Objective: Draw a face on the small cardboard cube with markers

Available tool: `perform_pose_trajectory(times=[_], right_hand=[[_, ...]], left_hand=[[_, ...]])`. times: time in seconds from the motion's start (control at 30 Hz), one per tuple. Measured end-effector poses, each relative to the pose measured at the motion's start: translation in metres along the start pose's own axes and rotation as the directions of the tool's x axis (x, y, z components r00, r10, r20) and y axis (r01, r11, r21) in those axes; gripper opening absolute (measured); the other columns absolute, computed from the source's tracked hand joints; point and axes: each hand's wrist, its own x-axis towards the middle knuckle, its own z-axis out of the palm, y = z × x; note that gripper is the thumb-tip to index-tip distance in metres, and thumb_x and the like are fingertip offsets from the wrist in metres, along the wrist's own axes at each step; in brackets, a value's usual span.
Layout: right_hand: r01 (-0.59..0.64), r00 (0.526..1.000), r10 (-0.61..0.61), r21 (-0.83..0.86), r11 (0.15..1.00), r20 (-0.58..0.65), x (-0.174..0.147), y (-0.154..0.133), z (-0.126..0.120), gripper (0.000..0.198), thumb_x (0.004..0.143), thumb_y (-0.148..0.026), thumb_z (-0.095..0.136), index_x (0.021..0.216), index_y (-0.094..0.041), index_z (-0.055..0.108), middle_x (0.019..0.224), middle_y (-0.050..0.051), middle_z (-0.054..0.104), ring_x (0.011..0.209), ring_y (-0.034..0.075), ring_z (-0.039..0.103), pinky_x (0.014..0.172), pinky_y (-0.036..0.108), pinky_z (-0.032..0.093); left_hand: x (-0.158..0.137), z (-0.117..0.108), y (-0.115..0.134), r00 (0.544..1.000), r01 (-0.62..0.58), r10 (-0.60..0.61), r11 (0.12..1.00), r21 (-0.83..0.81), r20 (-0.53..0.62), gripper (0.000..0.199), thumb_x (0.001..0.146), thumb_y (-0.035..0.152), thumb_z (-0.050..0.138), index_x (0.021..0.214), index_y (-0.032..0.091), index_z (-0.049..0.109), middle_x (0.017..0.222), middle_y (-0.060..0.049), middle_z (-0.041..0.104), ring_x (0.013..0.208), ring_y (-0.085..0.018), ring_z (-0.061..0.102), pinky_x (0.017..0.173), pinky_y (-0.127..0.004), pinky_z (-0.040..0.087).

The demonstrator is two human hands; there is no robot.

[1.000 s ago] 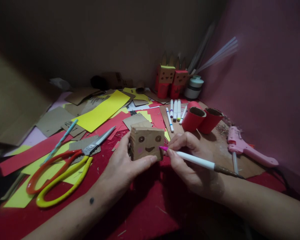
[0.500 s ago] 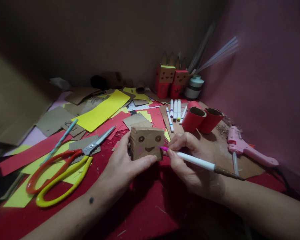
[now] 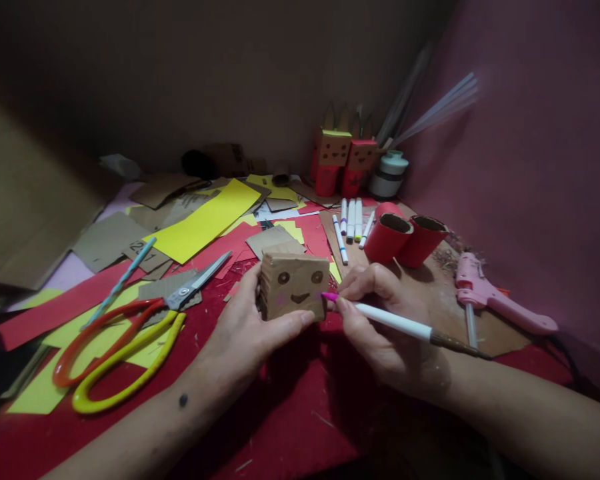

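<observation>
while gripping square, brown, face-marked cardboard block point(image 3: 300, 278) in left hand point(image 3: 245, 327), pinches white, magenta-tipped marker point(image 3: 395, 323) between fingers of right hand point(image 3: 393, 353), pointed at block's right edge.

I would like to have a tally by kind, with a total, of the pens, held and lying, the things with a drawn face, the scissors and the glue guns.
Pen in right hand: 1
Lying pens: 5
Cardboard block with face, in left hand: 1
Standing figures with faces: 2
Scissors: 1 pair
Glue gun: 1
Total: 11
</observation>
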Motion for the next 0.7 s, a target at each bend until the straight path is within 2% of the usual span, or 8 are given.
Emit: perform_pose_trajectory(times=[0.2, 0.7], right_hand=[[0.036, 0.996, -0.033, -0.040, 0.999, 0.080, 0.0026, -0.0055, -0.0049, 0.017, 0.087, -0.010, 0.052, 0.081, -0.024, 0.044, 0.076, 0.003, 0.058, 0.065, 0.017, 0.054, 0.059, 0.034, 0.044], [0.027, 1.000, -0.027, 0.028, 0.999, 0.000, 0.0005, 0.0001, -0.0001, 0.015, 0.090, -0.013, 0.056, 0.083, -0.023, 0.047, 0.078, 0.001, 0.057, 0.062, 0.014, 0.054, 0.055, 0.030, 0.042]], left_hand=[[0.0008, -0.0003, -0.0005, 1.000, 0.000, 0.000, 1.000, -0.010, 0.000, 0.075, 0.066, 0.038, 0.084, 0.132, 0.020, 0.054, 0.124, -0.010, 0.070, 0.114, -0.037, 0.064, 0.096, -0.049, 0.050], [-0.0005, 0.0009, -0.0006, 1.000, -0.001, 0.001, 1.000, -0.019, 0.002, 0.071, 0.068, 0.037, 0.082, 0.131, 0.022, 0.055, 0.124, -0.009, 0.070, 0.113, -0.035, 0.064, 0.095, -0.047, 0.050]])
